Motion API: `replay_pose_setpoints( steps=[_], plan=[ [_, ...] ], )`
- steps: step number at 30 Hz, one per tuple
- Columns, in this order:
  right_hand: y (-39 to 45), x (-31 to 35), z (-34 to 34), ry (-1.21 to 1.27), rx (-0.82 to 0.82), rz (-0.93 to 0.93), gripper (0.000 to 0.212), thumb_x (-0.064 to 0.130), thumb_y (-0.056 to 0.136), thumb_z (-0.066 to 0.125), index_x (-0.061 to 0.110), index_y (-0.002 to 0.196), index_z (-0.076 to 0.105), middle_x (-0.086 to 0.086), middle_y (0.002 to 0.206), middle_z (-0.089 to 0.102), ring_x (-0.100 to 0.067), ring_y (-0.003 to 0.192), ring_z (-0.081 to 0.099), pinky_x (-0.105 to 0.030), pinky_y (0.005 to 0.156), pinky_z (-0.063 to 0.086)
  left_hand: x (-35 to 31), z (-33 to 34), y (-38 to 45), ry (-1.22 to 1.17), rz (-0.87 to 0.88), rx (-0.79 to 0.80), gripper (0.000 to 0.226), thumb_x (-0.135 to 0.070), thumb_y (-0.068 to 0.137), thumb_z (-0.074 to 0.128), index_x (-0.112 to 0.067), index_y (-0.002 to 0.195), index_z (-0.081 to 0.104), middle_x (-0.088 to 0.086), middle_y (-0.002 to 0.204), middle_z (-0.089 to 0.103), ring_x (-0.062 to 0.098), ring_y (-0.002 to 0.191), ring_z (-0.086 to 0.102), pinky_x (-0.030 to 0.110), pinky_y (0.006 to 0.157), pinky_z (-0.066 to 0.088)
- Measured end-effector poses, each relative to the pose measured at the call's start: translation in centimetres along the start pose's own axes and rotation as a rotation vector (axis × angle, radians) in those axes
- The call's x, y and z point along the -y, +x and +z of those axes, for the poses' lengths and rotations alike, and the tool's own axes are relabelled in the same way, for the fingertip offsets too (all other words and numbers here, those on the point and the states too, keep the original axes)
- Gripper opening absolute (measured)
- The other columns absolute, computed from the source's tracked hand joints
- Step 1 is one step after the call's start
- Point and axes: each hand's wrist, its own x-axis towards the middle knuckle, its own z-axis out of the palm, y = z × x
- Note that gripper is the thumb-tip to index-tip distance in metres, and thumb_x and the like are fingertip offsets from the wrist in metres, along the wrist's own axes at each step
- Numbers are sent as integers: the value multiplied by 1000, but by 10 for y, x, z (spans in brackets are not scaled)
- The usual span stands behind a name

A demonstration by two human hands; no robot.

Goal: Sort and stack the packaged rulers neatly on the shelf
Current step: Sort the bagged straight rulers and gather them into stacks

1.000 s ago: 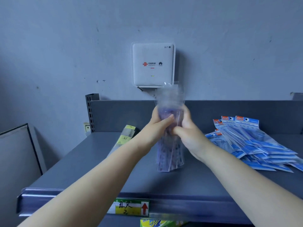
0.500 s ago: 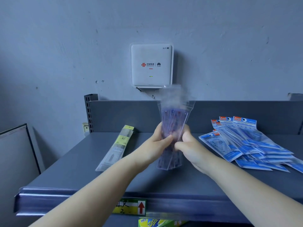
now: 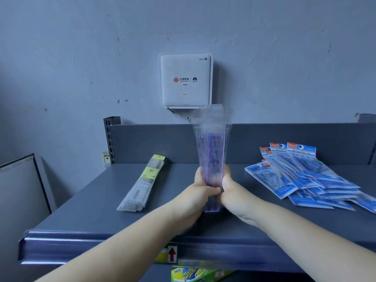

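Observation:
A bundle of purple rulers in clear sleeves (image 3: 212,151) stands upright on the grey shelf (image 3: 81,210), its lower end touching the surface. My left hand (image 3: 200,192) grips its left side and my right hand (image 3: 231,190) grips its right side, low on the bundle. A neat stack of clear rulers with yellow labels (image 3: 143,184) lies to the left. A loose, fanned pile of blue geometry sets (image 3: 303,176) lies to the right.
A white WiFi box (image 3: 185,80) hangs on the wall above the shelf's back panel (image 3: 152,141). The shelf's front lip carries a yellow tag with a red arrow (image 3: 169,254). A green-yellow pack (image 3: 195,274) shows below. A slotted upright (image 3: 109,139) stands back left.
Both hands have slid down the purple bundle from its middle to its lower part, and the bundle has dropped so its lower end meets the shelf.

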Motion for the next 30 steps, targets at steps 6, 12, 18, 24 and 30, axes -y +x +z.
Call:
replay_pose_setpoints(
  steps=[6,12,18,24,30],
  plan=[
    [-9,33,-1,79,5,-143,82,-23,75,32,36,132,27,9,101,62,-9,89,57,-22,69,43,-38,-9,8,39,176,-103,39,-13,97,44,-36,127,39,-16,116,56,-15,94,56,0,76,41],
    [1,61,4,425,-92,-200,44,9,74,44,21,116,49,1,96,63,-16,93,59,-31,82,45,-56,1,24,57,239,-245,49,-49,96,32,-33,143,30,-15,117,61,-5,106,57,15,91,40],
    [6,64,4,204,-126,-241,43,-7,89,40,21,121,36,3,91,58,-3,73,56,-11,59,47,-57,-9,38,163,199,-277,47,-43,100,24,-28,145,28,-11,139,40,10,134,37,26,105,32],
    [0,50,1,50,-57,-191,59,-13,83,36,24,128,31,3,90,58,-5,76,53,-13,61,42,-38,-9,18,151,99,-196,58,-68,89,22,-32,115,60,-11,115,66,8,116,57,28,107,37],
    [1,44,3,127,-65,-123,55,-18,82,30,17,124,35,0,81,53,3,56,53,-10,45,39,-30,-3,16,151,95,-96,76,-73,78,32,-23,135,44,2,129,59,15,123,53,43,111,35]
  ],
)
